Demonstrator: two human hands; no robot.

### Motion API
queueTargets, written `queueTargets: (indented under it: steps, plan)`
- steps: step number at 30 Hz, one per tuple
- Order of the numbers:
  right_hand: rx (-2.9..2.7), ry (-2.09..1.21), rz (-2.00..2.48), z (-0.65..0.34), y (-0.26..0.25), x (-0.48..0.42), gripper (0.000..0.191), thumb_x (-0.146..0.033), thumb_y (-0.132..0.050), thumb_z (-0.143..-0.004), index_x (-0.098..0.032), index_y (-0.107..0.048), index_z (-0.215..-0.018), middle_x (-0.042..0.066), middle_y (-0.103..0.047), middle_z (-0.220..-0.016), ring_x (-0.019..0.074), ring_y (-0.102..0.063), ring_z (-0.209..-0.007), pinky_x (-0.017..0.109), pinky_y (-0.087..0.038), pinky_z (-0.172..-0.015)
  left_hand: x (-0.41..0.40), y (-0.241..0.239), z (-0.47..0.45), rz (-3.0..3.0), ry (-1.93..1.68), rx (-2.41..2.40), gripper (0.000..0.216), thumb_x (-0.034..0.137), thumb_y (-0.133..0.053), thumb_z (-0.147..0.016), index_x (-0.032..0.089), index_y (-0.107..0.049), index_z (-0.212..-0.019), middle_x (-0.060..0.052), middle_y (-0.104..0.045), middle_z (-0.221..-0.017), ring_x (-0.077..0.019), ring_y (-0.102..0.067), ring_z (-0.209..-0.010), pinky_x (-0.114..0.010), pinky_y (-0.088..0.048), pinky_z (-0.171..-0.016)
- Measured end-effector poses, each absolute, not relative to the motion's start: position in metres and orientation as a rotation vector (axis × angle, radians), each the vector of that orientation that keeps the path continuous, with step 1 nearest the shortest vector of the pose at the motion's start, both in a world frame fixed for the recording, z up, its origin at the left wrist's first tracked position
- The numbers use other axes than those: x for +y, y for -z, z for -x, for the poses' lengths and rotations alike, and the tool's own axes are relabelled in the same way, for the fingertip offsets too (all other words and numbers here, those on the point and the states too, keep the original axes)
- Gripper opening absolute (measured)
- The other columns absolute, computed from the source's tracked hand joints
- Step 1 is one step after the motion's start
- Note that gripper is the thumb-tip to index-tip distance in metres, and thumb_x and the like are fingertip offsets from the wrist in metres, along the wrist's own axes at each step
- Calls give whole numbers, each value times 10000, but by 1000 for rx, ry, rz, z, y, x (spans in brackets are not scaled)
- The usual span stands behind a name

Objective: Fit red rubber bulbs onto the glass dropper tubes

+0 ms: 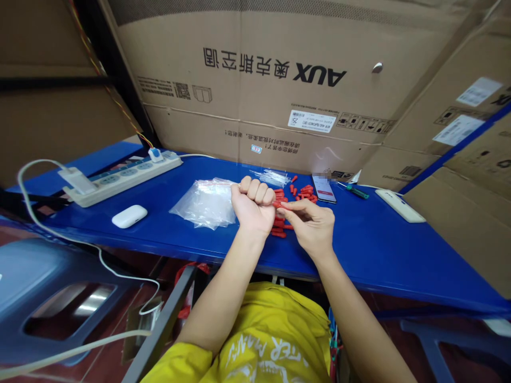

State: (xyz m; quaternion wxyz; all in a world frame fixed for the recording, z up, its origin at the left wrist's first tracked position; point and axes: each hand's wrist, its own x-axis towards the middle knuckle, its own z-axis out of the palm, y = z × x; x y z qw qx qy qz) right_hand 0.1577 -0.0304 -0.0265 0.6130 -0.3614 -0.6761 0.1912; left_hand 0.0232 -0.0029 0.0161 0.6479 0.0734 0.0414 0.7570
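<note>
My left hand (252, 205) is closed in a fist over the blue table (379, 250), with red plastic pieces poking out of it on the right side. My right hand (311, 223) pinches one small red piece (284, 205) and holds it against the left fist. Several loose red pieces (303, 191) lie scattered on the table just behind and under both hands. A pile of small clear zip bags (205, 203) lies directly left of the left fist.
A white power strip (123, 178) with plugs and an earbud case (129, 216) lie at the left. A phone (323, 188), a green screwdriver (356, 191) and a white remote (400, 205) lie at the right. Cardboard boxes (279, 80) wall the back. A blue stool (43, 298) stands lower left.
</note>
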Motion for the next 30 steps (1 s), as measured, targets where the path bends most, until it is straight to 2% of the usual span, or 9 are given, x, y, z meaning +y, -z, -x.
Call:
queueTargets:
  steps: [6, 13, 24, 30]
  plan:
    - [-1578, -452, 802, -158, 27, -30, 35, -287, -868, -873, -267, -844, -889, 11, -837, -812, 212, -784, -674, 341, -657, -661, -4, -18, -24, -115, -1723, 141, 490, 212, -184, -1148, 220, -91, -668, 62, -53, -554, -108, -34, -465, -254, -161, -413]
    - [-1570, -411, 815, -158, 26, -32, 52, -291, -874, -866, -262, -839, -892, 12, -832, -793, 204, -776, -639, 325, -651, -626, -4, -18, -23, -169, -1720, 77, 500, 207, -231, -1134, 221, -102, -651, 64, -43, -561, -107, -28, -458, -262, -156, -414]
    - [-1570, -380, 782, -158, 27, -31, 49, -246, -874, -862, -230, -841, -894, 13, -837, -790, 183, -787, -644, 280, -650, -628, -6, -17, -26, -143, -1705, 73, 495, 211, -190, -1143, 226, -107, -654, 67, -66, -541, -103, -59, -440, -247, -179, -415]
    - [-1560, -378, 761, -160, 25, -31, 45, -233, -878, -861, -234, -846, -893, 15, -839, -800, 189, -793, -657, 297, -670, -653, -9, -20, -28, -131, -1697, 106, 501, 206, -191, -1148, 221, -116, -652, 61, -91, -540, -104, -81, -447, -242, -203, -425]
